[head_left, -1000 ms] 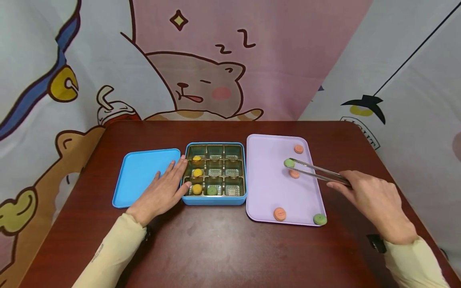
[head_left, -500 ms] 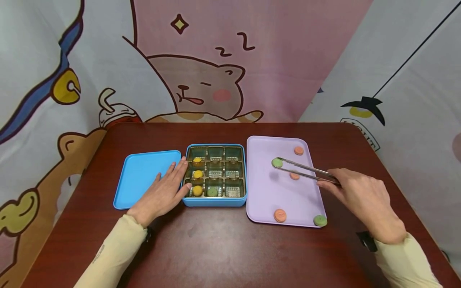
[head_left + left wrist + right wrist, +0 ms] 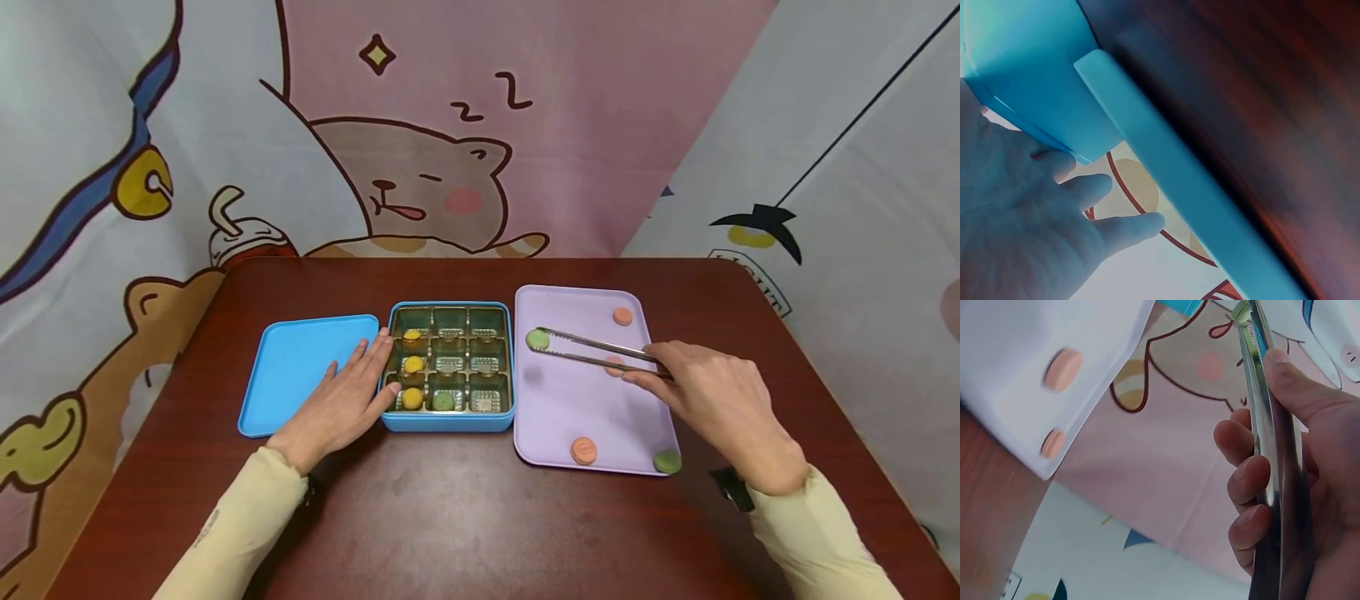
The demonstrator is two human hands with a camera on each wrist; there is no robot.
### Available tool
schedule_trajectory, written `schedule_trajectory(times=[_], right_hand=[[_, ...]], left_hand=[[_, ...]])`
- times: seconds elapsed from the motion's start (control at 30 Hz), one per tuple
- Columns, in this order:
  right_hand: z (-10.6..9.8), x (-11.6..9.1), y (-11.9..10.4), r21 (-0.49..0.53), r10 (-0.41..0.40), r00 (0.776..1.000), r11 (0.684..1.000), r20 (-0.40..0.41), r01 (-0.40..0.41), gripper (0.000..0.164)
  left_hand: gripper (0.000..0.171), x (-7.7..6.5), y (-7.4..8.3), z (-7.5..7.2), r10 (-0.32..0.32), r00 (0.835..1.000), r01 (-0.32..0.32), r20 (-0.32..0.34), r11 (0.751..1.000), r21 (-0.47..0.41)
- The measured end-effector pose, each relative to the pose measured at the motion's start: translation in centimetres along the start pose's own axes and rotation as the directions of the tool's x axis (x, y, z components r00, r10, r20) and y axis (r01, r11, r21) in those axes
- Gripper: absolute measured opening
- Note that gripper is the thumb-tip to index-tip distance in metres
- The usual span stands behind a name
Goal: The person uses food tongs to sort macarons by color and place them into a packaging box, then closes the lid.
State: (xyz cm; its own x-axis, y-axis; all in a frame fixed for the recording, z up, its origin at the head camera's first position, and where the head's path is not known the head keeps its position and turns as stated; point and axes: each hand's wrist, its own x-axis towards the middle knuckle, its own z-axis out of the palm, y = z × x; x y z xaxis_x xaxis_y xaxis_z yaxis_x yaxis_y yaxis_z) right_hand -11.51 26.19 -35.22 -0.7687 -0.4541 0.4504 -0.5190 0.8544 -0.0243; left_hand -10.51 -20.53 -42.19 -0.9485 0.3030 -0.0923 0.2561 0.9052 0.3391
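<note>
My right hand [image 3: 712,400] grips metal tongs [image 3: 600,344], whose tips pinch a green macaron [image 3: 537,339] above the left part of the lilac tray [image 3: 555,417]. In the right wrist view, thumb and curled fingers wrap the tongs [image 3: 1266,444]. My left hand [image 3: 341,400] rests with straight fingers against the left side of the blue box [image 3: 450,422]. Inside the box is a gold insert with several compartments. Yellow macarons [image 3: 412,398] fill the left column, and one green macaron sits in the front middle compartment.
A blue lid [image 3: 292,358] lies left of the box, partly under my left hand. On the tray are orange macarons [image 3: 583,451], one partly behind the tongs, and another green macaron [image 3: 667,462] at the front right corner. A patterned cloth [image 3: 600,125] hangs behind the table.
My right hand has moved left with the tongs, carrying the green macaron from the tray's right half to near its left edge. My left hand stays at the box.
</note>
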Motion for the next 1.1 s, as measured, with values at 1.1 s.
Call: schedule_trajectory(times=[1.1], right_hand=[[4.5, 6.2, -5.8, 0.06, -0.176, 0.983, 0.983, 0.055, 0.173, 0.034]], left_hand=[[0.077, 0.0, 0.0, -0.1, 0.016, 1.0, -0.016, -0.005, 0.999, 0.031]])
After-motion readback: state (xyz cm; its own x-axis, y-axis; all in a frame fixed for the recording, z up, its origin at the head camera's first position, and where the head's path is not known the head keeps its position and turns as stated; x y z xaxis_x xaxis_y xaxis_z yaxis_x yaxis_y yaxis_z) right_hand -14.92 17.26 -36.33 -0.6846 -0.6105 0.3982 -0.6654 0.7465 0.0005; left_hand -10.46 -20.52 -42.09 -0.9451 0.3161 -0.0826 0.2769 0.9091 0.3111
